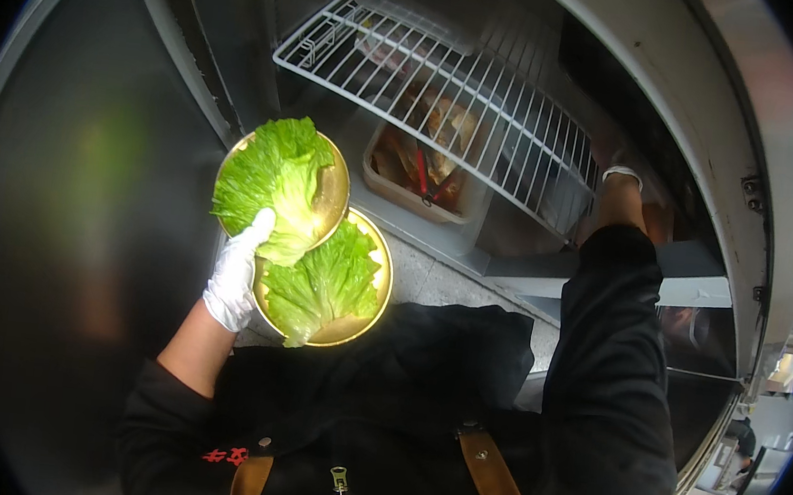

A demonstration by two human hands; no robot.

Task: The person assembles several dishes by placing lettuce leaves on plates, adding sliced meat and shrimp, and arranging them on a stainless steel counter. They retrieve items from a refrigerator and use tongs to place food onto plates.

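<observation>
While a white wire shelf (444, 152) spans eleven to two o'clock, two round gold-coloured bowls (335, 189) overlap near nine, bearing green ruffled lettuce (275, 169); white-gloved left hand (235, 275) grips the upper, best kept level; white-cuffed right hand (614, 154), two o'clock: grip hidden, can't tell.

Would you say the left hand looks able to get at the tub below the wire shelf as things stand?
Probably not: the left hand holds a bowl of lettuce, though the near side of the tub shows clear of the wire shelf.
</observation>
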